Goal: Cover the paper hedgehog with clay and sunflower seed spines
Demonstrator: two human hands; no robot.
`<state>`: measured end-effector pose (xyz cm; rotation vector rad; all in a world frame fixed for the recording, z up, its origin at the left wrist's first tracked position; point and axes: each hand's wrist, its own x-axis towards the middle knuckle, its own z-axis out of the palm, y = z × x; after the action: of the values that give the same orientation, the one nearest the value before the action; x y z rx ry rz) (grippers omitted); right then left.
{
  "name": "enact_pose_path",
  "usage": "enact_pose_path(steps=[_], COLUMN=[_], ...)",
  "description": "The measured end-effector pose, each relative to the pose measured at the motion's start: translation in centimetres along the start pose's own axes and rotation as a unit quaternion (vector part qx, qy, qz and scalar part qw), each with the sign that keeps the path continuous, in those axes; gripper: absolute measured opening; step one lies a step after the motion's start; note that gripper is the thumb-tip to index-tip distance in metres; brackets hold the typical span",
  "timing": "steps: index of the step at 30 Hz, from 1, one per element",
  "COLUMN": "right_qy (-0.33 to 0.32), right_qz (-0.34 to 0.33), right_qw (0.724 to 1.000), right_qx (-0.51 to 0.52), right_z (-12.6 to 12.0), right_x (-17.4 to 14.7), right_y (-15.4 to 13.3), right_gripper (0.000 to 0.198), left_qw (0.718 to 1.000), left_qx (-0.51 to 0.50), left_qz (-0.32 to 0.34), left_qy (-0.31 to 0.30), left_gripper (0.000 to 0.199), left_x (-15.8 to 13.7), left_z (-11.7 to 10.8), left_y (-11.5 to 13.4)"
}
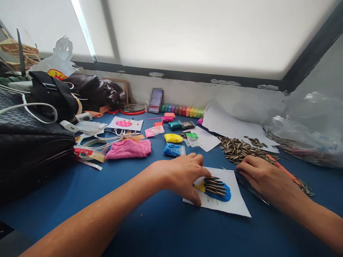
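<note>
My left hand (184,175) rests with fingers apart over the left edge of a white paper (239,204), its thumb and fingertips on or near the sheet. On the paper is a hedgehog picture with a blue clay body (227,194), a yellow clay snout (199,187) and several striped sunflower seeds (215,186) laid as spines. Pencilled legs show below the body. My right hand (261,175) is beside the paper, fingertips pinched together at the near edge of a sunflower seed pile (235,149). What those fingers hold is hidden. A thin shiny object (264,200) lies partly under this hand.
Several clay packets, including yellow (173,138) and blue (173,150), lie ahead. A pink cloth (129,148) and a black bag (34,142) are leftward. Paper sheets (230,119), an orange-handled tool (285,171) and a plastic bag (308,139) are rightward.
</note>
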<state>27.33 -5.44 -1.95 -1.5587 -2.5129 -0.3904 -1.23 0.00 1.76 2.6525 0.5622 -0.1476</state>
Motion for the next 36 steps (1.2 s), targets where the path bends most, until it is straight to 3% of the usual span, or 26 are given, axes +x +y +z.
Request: enact_pose_path(steps=[5,9,12,16,22,27,30,36], right_qy=[0.014,0.043,0.016,-0.004,0.007,0.062,0.056,0.046], right_qz=[0.028,0.12,0.162,0.129,0.025,-0.023,-0.066,-0.078], right_qw=[0.999,0.99,0.981,0.979,0.988,0.985,0.984,0.992], right_qx=[0.015,0.054,0.105,0.16,0.154,0.16,0.154,0.092], right_z=[-0.5,-1.9,-3.0,-3.8,-4.9,-5.2,-5.0,-4.0], right_x=[-0.2,-0.3,-0.4,-0.5,-0.7,-0.9,-0.8,-1.1], right_y=[-0.5,-1.3,-2.1,-3.2,-5.1,-7.3,-8.1,-8.5], right_gripper=[0.029,0.024,0.024,0.026,0.024,0.017,0.023,0.026], left_qw=[1.0,1.0,1.0,1.0,1.0,1.0,1.0,1.0], left_qx=[0.003,0.004,0.006,0.003,0.001,0.004,0.006,0.009], left_qz=[-0.001,-0.002,0.003,0.004,0.003,0.009,0.006,0.007], left_qy=[0.001,-0.002,0.0,0.005,0.006,0.011,0.012,0.012], left_gripper=[0.063,0.064,0.064,0.064,0.065,0.063,0.061,0.061], left_x=[-0.1,-0.1,-0.1,0.0,0.0,0.1,0.2,0.2], left_z=[0.0,0.0,0.0,0.1,0.2,0.4,0.4,0.3], left_y=[0.0,-0.1,-0.1,-0.2,-0.3,-0.4,-0.3,-0.3])
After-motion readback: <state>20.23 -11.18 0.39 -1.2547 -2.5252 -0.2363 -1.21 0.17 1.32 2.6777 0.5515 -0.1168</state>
